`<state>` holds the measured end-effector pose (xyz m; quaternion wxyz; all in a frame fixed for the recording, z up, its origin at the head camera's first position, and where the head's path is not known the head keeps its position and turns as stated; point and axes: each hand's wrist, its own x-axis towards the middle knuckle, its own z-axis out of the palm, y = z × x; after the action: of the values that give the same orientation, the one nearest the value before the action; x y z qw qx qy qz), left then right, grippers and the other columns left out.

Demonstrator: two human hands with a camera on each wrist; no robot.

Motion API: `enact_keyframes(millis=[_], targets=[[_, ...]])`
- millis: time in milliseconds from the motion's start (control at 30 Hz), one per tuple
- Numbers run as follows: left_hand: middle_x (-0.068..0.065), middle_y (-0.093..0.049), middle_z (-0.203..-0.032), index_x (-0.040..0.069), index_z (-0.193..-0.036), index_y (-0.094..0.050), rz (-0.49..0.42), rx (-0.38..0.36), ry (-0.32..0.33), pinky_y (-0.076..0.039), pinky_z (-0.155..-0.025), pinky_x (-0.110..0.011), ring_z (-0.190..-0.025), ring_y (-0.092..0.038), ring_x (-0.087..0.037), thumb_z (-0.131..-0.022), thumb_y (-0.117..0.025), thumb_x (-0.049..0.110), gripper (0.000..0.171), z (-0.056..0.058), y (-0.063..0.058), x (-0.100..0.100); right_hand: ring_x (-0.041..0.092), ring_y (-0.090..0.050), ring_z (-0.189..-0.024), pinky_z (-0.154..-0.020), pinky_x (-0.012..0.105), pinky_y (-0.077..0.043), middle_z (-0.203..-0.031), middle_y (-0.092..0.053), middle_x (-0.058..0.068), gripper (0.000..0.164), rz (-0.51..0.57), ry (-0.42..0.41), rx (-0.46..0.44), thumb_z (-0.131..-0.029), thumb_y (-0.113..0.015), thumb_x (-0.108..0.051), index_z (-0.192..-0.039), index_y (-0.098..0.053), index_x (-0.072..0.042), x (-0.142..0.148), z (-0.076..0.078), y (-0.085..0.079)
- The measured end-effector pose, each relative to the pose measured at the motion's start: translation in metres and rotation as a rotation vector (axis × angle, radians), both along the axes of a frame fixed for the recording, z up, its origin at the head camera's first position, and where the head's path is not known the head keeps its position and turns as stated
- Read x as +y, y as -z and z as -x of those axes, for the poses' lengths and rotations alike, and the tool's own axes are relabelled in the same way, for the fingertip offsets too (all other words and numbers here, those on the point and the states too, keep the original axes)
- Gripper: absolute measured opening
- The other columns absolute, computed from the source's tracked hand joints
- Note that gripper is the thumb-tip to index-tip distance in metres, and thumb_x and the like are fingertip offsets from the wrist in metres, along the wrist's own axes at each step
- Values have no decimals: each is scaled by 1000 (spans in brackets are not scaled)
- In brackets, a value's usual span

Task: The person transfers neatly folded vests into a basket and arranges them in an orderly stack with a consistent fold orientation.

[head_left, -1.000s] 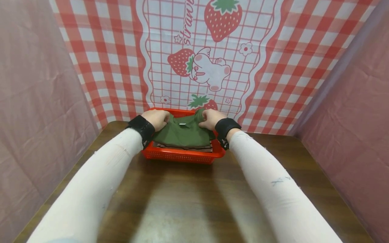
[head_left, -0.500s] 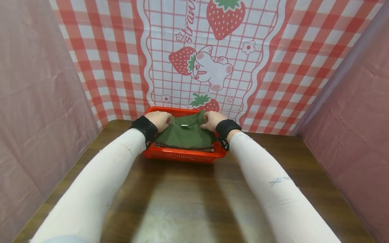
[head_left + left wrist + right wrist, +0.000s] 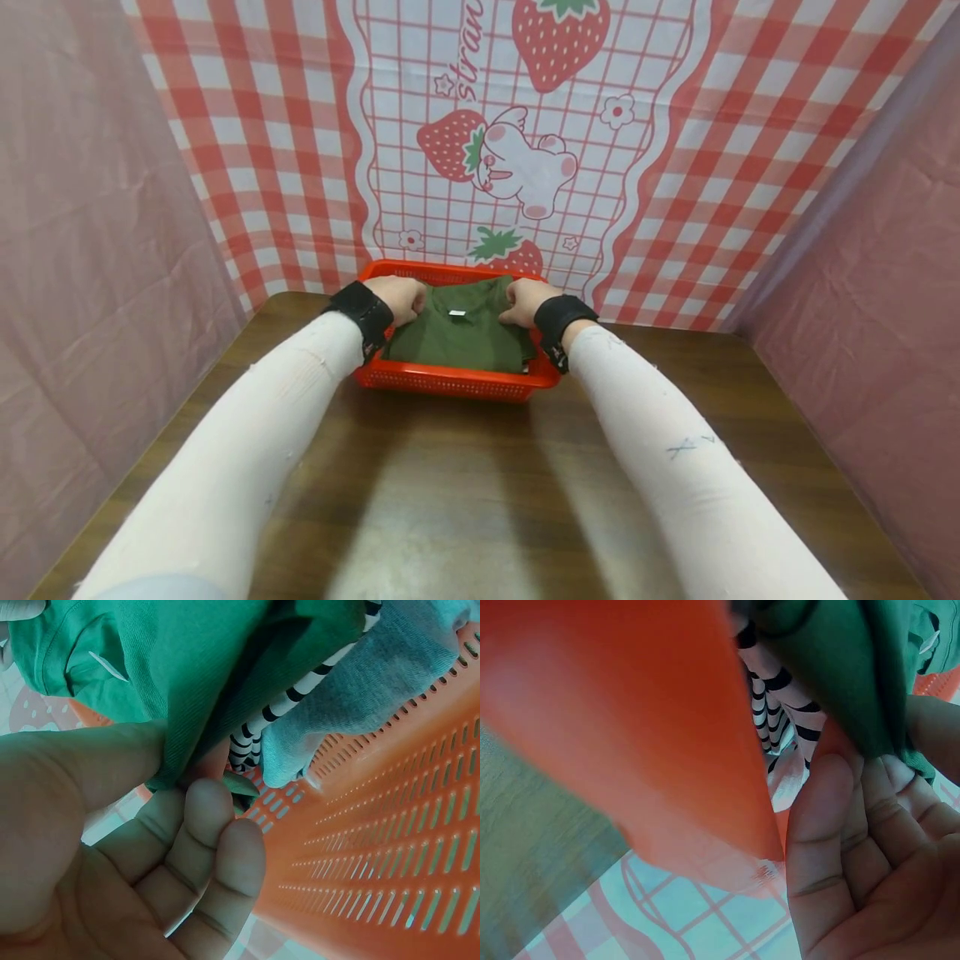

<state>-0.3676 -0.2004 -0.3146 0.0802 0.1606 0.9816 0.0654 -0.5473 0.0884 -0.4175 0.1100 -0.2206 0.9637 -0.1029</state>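
A folded green T-shirt (image 3: 461, 337) with a small white neck label lies in the red plastic basket (image 3: 450, 383). My left hand (image 3: 397, 297) pinches the shirt's left shoulder between thumb and fingers. On the other side my right hand (image 3: 527, 302) pinches the right shoulder. In the left wrist view, a black-and-white striped cloth (image 3: 281, 705) and a grey-blue cloth (image 3: 367, 690) lie under the green fabric. The striped cloth (image 3: 780, 697) also shows in the right wrist view, beside the basket wall.
The basket stands at the far edge of a brown wooden table (image 3: 442, 492). Behind it hangs a red-and-white checked curtain (image 3: 285, 150) with strawberries. Pink cloth walls (image 3: 97, 250) close off both sides.
The green shirt has settled lower and flatter in the basket, covering the clothes whose edges showed at its front. Both hands keep hold of it, and the head view has shifted slightly.
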Motion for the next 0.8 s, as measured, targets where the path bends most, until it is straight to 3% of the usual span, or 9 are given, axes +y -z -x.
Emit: enact_keyframes(millis=[167,233,400,467,500,667,800], targets=[[-10,-70,-108,7,-113,-71,31,-28,-10,-52,-90,-43,-96,-62,-26,-107,-68,6,7,12,6,0,19,-48,-58,-60,38,-41,-64,-42,-4,46,-40,4,29,-97,-83,-47,-73,-56,-19,-5,-9,-3],[-11,-70,-108,7,-112,-71,42,-33,-7,-52,-89,-43,-96,-62,-27,-106,-68,6,7,17,9,-1,19,-45,-59,-61,38,-40,-65,-40,-2,45,-40,-5,31,-99,-82,-41,-73,-53,-18,-10,-36,-23],[-10,-71,-110,7,-112,-71,53,-31,5,-52,-90,-42,-97,-62,-26,-106,-67,6,7,14,7,0,19,-50,-60,-60,37,-43,-64,-48,-3,41,-64,-2,35,-95,-84,-36,-69,-57,-17,-13,-46,-30],[-9,-70,-110,7,-112,-71,59,-30,3,-51,-90,-42,-97,-62,-25,-106,-68,7,7,15,9,-1,18,-54,-59,-58,36,-45,-62,-52,-4,41,-76,10,20,-91,-85,-37,-66,-59,-19,-10,-19,-11],[-9,-70,-109,6,-112,-71,60,-30,5,-51,-89,-41,-97,-62,-25,-106,-68,7,6,15,9,0,19,-55,-59,-57,37,-45,-62,-53,-3,40,-74,6,9,-90,-86,-37,-66,-60,-19,-9,-16,-8],[-9,-68,-105,5,-109,-69,60,-28,17,-49,-87,-40,-94,-59,-25,-104,-69,5,5,12,5,1,22,-64,-65,-60,39,-50,-68,-63,0,32,-108,17,-8,-89,-87,-37,-72,-69,-17,-9,-3,1],[-8,-66,-99,7,-102,-67,65,-39,18,-47,-82,-39,-89,-58,-25,-99,-70,2,6,22,12,-1,22,-66,-68,-63,41,-53,-72,-68,1,28,-157,29,-9,-92,-86,-38,-78,-75,-16,-11,-3,3]])
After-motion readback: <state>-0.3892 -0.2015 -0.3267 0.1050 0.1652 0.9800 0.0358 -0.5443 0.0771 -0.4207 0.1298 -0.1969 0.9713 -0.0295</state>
